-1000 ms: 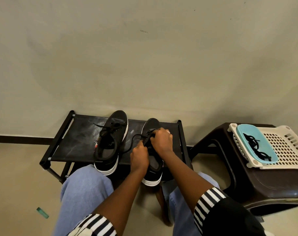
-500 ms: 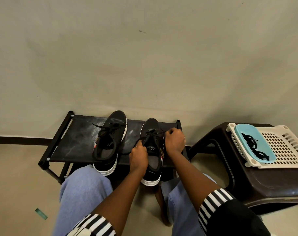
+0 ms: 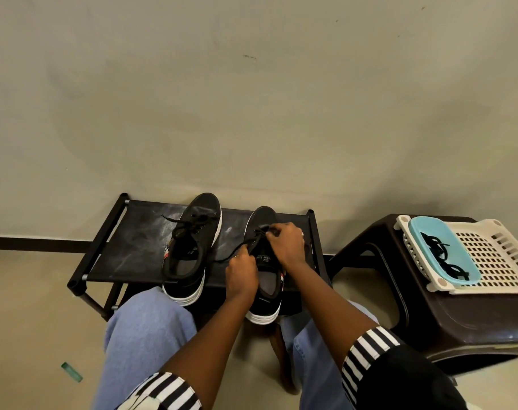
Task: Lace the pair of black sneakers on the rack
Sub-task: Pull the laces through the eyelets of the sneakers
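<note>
Two black sneakers with white soles stand on the top shelf of a low black rack point(image 3: 127, 250), toes toward the wall and heels hanging over the front edge. The left sneaker point(image 3: 192, 247) sits near the middle of the shelf, its lace already threaded and the ends lying loose across the tongue. The right sneaker point(image 3: 265, 279) sits toward the shelf's right end, just beside the right rail.

Both hands work over the right sneaker. The left hand point(image 3: 241, 273) is curled and pinches a black lace point(image 3: 234, 253) at the shoe's left side, where a strand droops toward the other shoe. The right hand point(image 3: 286, 242) is curled over the front eyelets, fingers pinching the lace there.

To the right of the rack stands a dark brown plastic stool point(image 3: 447, 315). On it rests a cream basket point(image 3: 494, 255) with a light blue lid point(image 3: 429, 232) that carries spare black laces point(image 3: 441, 253). A small green object point(image 3: 71, 371) lies on the floor at lower left.
</note>
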